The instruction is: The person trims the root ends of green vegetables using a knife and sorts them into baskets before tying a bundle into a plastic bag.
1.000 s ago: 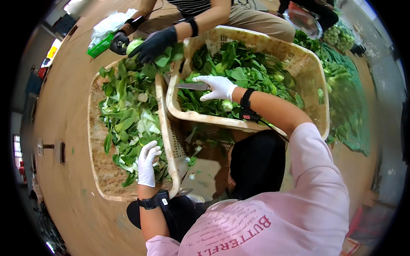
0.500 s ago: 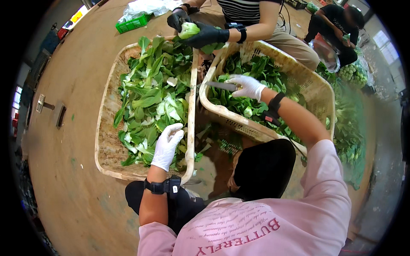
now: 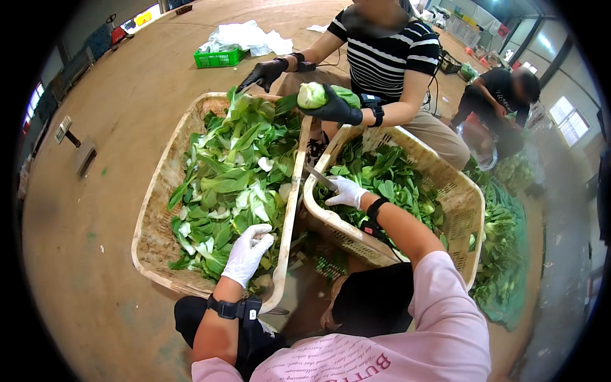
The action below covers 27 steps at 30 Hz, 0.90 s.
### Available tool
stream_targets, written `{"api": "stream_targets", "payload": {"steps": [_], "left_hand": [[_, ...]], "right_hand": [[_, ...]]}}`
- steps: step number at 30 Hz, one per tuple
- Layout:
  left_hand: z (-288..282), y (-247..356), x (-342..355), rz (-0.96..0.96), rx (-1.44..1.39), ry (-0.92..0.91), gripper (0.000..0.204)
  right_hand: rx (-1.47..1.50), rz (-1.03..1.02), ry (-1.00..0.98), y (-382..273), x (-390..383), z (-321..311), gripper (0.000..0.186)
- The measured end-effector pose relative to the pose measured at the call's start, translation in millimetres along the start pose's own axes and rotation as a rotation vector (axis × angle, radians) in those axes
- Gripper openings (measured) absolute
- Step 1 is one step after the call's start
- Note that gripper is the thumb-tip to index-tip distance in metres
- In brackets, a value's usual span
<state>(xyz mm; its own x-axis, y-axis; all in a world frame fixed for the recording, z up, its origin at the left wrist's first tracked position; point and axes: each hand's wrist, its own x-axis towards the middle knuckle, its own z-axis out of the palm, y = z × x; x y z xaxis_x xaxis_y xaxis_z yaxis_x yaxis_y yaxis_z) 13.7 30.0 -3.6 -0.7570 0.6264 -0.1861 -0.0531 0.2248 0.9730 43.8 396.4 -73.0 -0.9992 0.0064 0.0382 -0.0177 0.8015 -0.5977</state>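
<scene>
My left hand (image 3: pixel 247 256), in a white glove, hovers over the near right part of the left crate (image 3: pixel 145 251). Its fingers are loosely bent, thumb apart from the index finger, and I see nothing held. Loose green bok choy leaves (image 3: pixel 229 184) with pale stems fill that crate. My right hand (image 3: pixel 345 192), also white-gloved, grips a knife (image 3: pixel 322 179) whose blade points up and left toward the gap between the crates. Under this hand, the right crate (image 3: pixel 468 210) holds dark green bok choy (image 3: pixel 407 184).
Across from me a co-worker's black-gloved hand (image 3: pixel 340 108) holds a bok choy head (image 3: pixel 312 95); their other black-gloved hand (image 3: pixel 264 74) is above the left crate's far rim. A green basket (image 3: pixel 217 58) stands behind. More greens (image 3: pixel 499 254) lie right. Another person (image 3: pixel 496 95) sits farther back.
The view has tilted up and shifted. The co-worker's hands have separated, the bok choy head now in one of them. My right hand still grips the knife, its blade now slanting more steeply.
</scene>
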Motion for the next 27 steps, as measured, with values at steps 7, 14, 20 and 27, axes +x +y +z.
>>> {"api": "stream_targets", "payload": {"steps": [7, 14, 20, 27], "left_hand": [[-4.7, 6.0, -6.2, -0.036, 0.050, 0.039, 0.036], [1.1, 5.6, -7.1, -0.009, 0.057, 0.009, 0.032], [25.5, -6.9, -3.2, -0.246, -0.333, -0.268, 0.061], [19.5, 52.5, -31.5, -0.025, -1.190, -0.178, 0.082]], "right_hand": [[-0.150, 0.166, 0.032, -2.9, -13.3, -19.6, 0.038], [0.084, 0.213, 0.214, -53.6, -49.1, -103.1, 0.024], [-0.165, -0.199, 0.481, -210.0, -60.9, -126.5, 0.035], [0.427, -0.584, 0.382, -275.6, -65.9, -50.0, 0.031]]}}
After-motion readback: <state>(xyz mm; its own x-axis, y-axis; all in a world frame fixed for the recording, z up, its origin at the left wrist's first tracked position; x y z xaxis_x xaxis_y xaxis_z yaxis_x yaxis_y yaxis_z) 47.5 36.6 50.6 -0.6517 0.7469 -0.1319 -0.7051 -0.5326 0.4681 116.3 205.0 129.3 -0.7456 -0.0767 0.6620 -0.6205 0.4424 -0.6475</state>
